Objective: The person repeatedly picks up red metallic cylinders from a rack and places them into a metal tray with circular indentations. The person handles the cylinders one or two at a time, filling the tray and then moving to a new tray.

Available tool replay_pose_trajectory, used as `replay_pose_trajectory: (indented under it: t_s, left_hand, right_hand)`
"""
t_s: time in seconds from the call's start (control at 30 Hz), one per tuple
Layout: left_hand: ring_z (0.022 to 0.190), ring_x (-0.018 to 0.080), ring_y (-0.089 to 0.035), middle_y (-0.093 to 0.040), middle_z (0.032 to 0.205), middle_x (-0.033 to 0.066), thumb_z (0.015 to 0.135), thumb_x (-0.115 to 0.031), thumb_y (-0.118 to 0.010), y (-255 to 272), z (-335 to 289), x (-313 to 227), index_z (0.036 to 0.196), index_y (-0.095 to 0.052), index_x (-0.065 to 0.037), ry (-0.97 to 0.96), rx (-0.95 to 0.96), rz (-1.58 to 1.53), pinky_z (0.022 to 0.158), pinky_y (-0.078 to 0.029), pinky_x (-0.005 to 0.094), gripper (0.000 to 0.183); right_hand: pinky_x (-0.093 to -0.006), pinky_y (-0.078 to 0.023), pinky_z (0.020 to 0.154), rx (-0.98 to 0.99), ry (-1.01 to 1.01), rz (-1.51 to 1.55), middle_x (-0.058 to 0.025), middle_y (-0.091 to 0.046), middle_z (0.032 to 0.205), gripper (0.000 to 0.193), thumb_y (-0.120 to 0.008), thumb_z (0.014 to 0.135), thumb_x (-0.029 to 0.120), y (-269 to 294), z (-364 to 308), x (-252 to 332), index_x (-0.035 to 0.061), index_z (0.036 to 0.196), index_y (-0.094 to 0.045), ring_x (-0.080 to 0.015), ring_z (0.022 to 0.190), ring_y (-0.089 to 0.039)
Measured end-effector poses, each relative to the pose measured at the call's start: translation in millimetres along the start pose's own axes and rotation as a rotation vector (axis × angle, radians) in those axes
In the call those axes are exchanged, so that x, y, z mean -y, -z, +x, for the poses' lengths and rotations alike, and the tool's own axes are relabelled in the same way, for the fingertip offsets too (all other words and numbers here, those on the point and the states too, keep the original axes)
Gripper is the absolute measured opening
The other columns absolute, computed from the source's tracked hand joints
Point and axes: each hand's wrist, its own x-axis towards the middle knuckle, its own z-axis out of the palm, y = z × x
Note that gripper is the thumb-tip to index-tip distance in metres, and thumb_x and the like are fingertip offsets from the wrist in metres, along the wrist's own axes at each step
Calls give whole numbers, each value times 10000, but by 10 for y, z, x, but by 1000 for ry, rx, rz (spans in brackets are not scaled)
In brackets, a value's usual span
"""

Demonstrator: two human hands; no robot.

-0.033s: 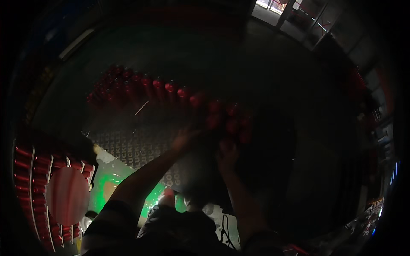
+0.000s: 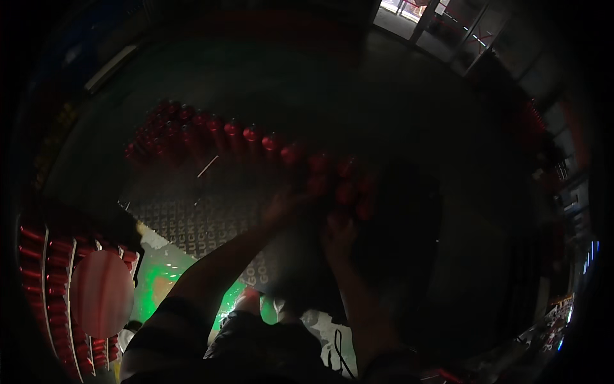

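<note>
The scene is dim. A long curved row of red cans (image 2: 243, 137) stands on a dark floor (image 2: 396, 109), running from the upper left down to a cluster at the centre. The left hand (image 2: 281, 206) reaches to the near end of that row, at the cans just above it; its fingers are lost in shadow, so I cannot tell how far it is open or whether it grips one. The right hand (image 2: 339, 235) lies just below the cluster of cans (image 2: 348, 185), also too dark to judge. A patterned mat (image 2: 192, 217) lies below the row, left of the hands. A rack (image 2: 45, 256) of more red cans stands far left of the mat
</note>
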Motion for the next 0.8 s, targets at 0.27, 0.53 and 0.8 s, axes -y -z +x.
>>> replay_pose_trajectory:
  t_s: [0.27, 0.53, 0.8]
  left_hand:
    - [1289, 475, -409, -416, 1450, 165, 751, -227, -747, -1165, 1073, 318, 1239, -653, -295, -162, 1, -51, 1037, -445, 555, 501]
    - [1263, 421, -454, -382, 1514, 86, 776, -273, -785, -486, 666, 420, 1289, -631, -355, 303, 142, -491, 1004, -499, 485, 541]
    - [1290, 340, -475, -494, 1409, 167, 812, -246, -817, 1776, -2331, 458, 1285, -665, -141, 595, -463, -402, 1081, -420, 428, 508]
  right_hand:
    - [-532, -382, 1072, -45, 80, -251, -259, -444, 1426, 501, -741, 825, 289, -296, 293, 124, 199, 1309, -648, -464, 1251, -457]
    - [-490, -376, 1070, -41, -45, -241, -173, -375, 1486, 472, -806, 794, 197, -180, -8, 98, 246, 1246, -679, -405, 1280, -412]
    - [-452, -369, 1080, 205, 161, 256, -181, -565, 1298, 417, -739, 826, 209, 400, -577, 995, 74, 1216, -676, -357, 1210, -515]
